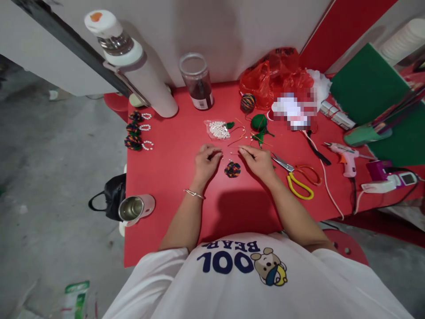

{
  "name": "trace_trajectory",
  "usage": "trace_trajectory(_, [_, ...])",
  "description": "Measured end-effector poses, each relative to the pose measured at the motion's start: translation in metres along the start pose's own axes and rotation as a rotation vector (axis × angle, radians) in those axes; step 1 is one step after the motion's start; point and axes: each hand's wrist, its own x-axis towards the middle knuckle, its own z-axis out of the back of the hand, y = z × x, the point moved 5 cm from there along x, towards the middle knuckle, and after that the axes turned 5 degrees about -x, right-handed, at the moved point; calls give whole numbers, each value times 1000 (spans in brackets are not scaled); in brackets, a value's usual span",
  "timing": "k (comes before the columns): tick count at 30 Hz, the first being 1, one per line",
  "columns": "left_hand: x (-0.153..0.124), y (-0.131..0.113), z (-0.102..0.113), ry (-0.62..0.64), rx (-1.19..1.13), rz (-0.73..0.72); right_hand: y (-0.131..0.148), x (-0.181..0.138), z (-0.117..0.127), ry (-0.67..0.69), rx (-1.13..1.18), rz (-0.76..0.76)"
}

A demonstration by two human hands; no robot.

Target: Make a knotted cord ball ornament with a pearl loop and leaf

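Observation:
My left hand [206,165] is closed in a pinch above the red table [179,177]; what its fingertips hold is too small to make out. Facing it, my right hand [256,162] pinches a thin strand [235,153], and a small white bead [231,153] shows near the strand's end. Just below, between both hands, lies a dark multicoloured yarn flower [232,169]. A few loose beads are scattered around it. Beyond my fingers rests a clear bag of white pearl beads [219,130], with a small green yarn piece [230,125] at its side.
Scissors [292,170] lie right of my right hand, then a pink glue gun [347,157] with cords. Green yarn [259,122] and a red bag [275,75] sit farther back. Yarn flowers with bead loops [133,128], a tall flask [142,75] and a mug [137,208] stand left.

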Motion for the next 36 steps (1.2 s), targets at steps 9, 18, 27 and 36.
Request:
trace_trajectory(9, [-10,-3,-3,250,178,-111,6,-9,-27,47,-66,94])
trace_trajectory(18, [-15,5,-6,17,-807,562,24,-17,-17,-25,23,229])
trace_trajectory(27, [-19,-1,-16,33,-985,715,35,-21,-15,-11,45,345])
trace_trajectory(36, [-19,-6,-18,81,-980,684,37,-22,-24,58,-12,311])
